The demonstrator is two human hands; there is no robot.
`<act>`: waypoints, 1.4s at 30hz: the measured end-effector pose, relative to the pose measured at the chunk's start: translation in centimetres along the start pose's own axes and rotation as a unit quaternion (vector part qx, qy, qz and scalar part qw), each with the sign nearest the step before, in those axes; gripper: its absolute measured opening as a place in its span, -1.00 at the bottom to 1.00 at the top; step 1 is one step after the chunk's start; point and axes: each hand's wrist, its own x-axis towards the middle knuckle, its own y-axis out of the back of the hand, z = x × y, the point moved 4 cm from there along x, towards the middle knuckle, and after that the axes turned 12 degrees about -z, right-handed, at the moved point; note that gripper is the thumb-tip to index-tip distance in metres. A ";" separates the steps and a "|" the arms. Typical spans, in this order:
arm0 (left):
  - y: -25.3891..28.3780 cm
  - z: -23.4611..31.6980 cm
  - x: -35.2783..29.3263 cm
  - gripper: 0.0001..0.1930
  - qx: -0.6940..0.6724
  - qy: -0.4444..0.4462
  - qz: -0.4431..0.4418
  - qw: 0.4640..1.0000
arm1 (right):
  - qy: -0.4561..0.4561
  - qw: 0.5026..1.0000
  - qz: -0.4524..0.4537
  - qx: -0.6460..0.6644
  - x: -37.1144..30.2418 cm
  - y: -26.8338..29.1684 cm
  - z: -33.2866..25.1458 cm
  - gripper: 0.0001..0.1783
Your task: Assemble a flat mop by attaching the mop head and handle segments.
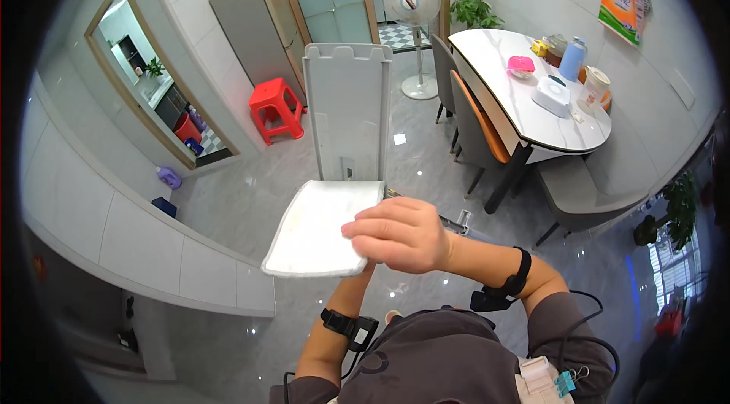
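Observation:
A long grey plastic plate (347,111), which looks like a flat mop head, rises in front of me, its far end notched. Over its near end lies a white mop pad (315,225) with a thin grey edge. My right hand (403,235) is closed on the pad's right side, fingers on top and thumb hidden. From below, my left forearm (346,297) reaches up behind the pad. The pad covers my left hand, so its fingers cannot be seen. Part of a metal pole (464,219) shows behind my right wrist.
A white marble-look table (494,50) with a blue flask (572,58) and containers stands right, chairs (479,119) beside it. A red stool (276,109) stands by the grey fridge (255,31), a fan (411,4) at the back. A low white ledge (144,240) curves along the left.

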 end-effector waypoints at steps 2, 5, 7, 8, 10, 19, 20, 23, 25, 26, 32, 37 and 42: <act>-0.4 0.2 0.9 -0.39 0.043 0.004 -0.005 0.999 | 0.025 1.000 0.008 0.005 0.4 -0.1 -0.6 -0.84; 3.8 1.3 3.8 -0.35 -0.310 0.064 -0.016 0.948 | -0.049 0.997 0.040 0.039 0.2 0.5 2.3 -0.77; 5.8 1.9 3.7 -0.21 -0.208 0.064 0.040 0.975 | -0.129 0.987 0.090 0.042 0.8 1.5 4.5 -0.74; 5.8 2.1 3.5 -0.17 -0.218 0.077 0.009 0.973 | -0.169 0.979 0.109 0.020 1.1 2.1 5.9 -0.72; 6.2 2.1 3.4 -0.12 -0.208 0.081 0.005 0.975 | -0.189 0.968 0.146 -0.070 2.0 2.9 8.2 -0.79; 8.0 3.1 4.5 -0.22 -0.176 0.054 -0.007 0.983 | -0.367 0.855 0.271 0.247 -0.7 1.5 14.6 -0.38; 8.1 3.2 4.8 -0.23 -0.175 0.054 -0.012 0.983 | -0.391 0.782 0.291 0.389 -1.0 0.9 14.9 -0.32; 8.1 3.6 5.0 -0.22 -0.177 0.052 -0.017 0.983 | -0.386 0.817 0.249 0.348 -1.6 -0.6 13.4 -0.29; 8.4 4.1 4.9 -0.21 -0.184 0.045 -0.016 0.982 | -0.413 0.817 0.185 0.358 -2.3 -1.4 12.6 -0.44; 8.8 4.3 4.8 -0.20 -0.185 0.036 -0.037 0.981 | -0.418 0.815 0.191 0.353 -2.6 -1.2 12.2 -0.44; 9.9 3.0 8.8 -0.17 -0.359 -0.034 0.008 0.932 | -0.393 0.761 0.264 0.444 -3.7 0.9 11.4 -0.53; 9.0 1.5 14.4 -0.53 -0.531 0.077 -0.151 0.830 | -0.417 0.730 0.099 0.533 -3.1 0.8 9.7 -0.49; 8.5 -1.6 13.6 -0.54 -0.609 0.138 -0.104 0.774 | -0.379 0.729 -0.040 0.568 -8.3 1.6 12.3 -0.49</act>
